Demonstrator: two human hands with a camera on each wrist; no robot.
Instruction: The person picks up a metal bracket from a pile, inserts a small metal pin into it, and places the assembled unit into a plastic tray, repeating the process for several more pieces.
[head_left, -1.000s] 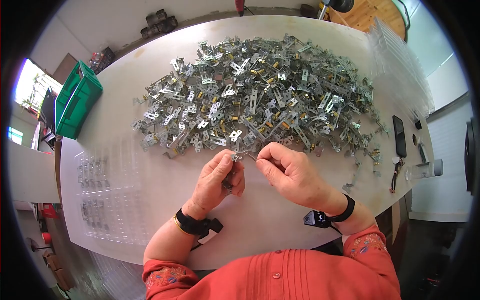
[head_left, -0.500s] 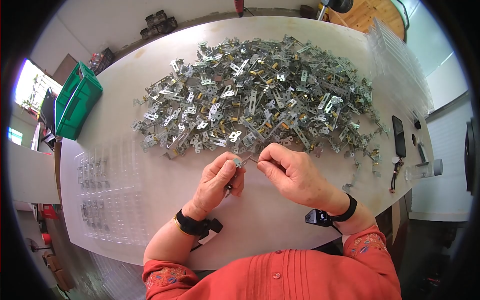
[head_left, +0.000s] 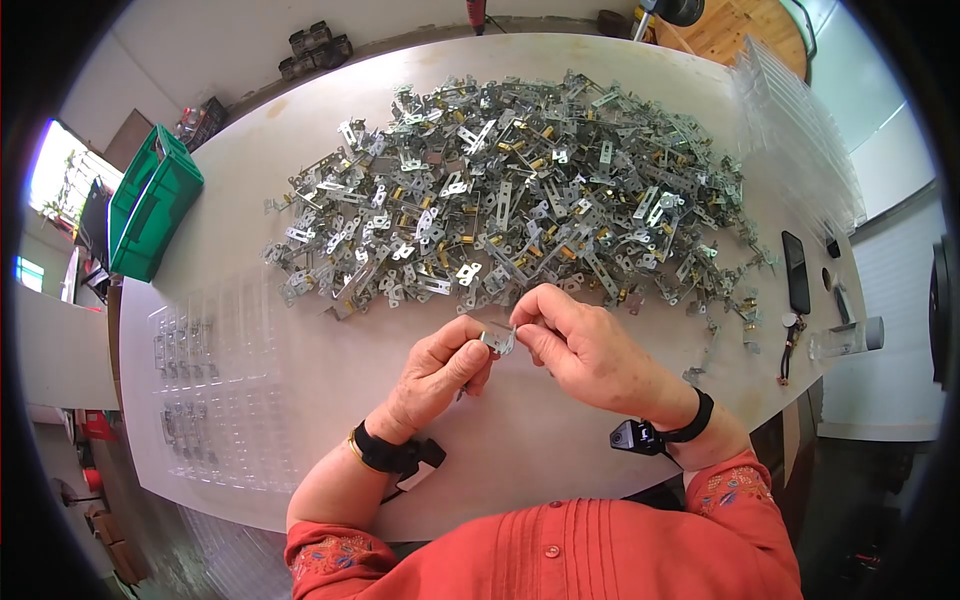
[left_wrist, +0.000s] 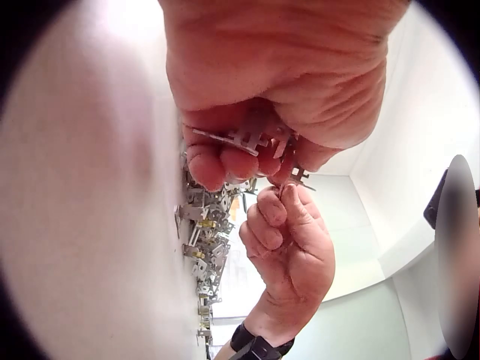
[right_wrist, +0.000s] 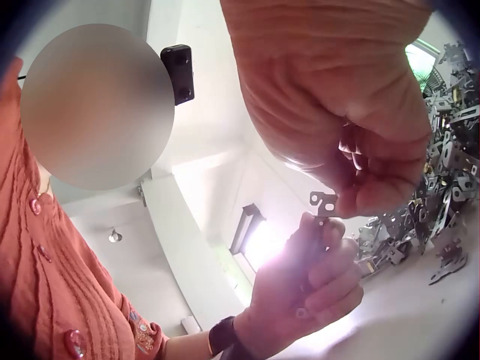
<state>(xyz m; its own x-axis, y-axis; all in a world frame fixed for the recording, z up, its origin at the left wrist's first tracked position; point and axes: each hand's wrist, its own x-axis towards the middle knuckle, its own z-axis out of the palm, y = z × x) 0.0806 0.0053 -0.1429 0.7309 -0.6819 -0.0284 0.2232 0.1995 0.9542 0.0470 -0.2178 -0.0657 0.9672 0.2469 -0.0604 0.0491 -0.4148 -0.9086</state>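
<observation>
In the head view my left hand [head_left: 430, 378] pinches a small silver metal bracket [head_left: 495, 343] between thumb and forefinger. More stamped metal pieces [left_wrist: 244, 141] lie within its curled lower fingers, as the left wrist view shows. My right hand [head_left: 595, 352] meets it from the right, thumb and forefinger pinching a thin metal piece right at the bracket's edge; the fingertips mostly hide that piece. From the right wrist side, the bracket's flat plate with round holes [right_wrist: 324, 202] sticks up between the two hands. Both hands are held just in front of a large heap of metal brackets [head_left: 520, 200].
Clear plastic trays [head_left: 225, 390], some slots filled with metal parts, lie at the left. A green crate [head_left: 155, 205] stands at the far left edge. Stacked clear trays [head_left: 800, 140], a phone [head_left: 795, 272] and a clear bottle [head_left: 845, 340] are at the right.
My left hand has shifted slightly right and down, turning the bracket so more of it shows. The thin piece in my right fingers, apart from the bracket before, is now up against it.
</observation>
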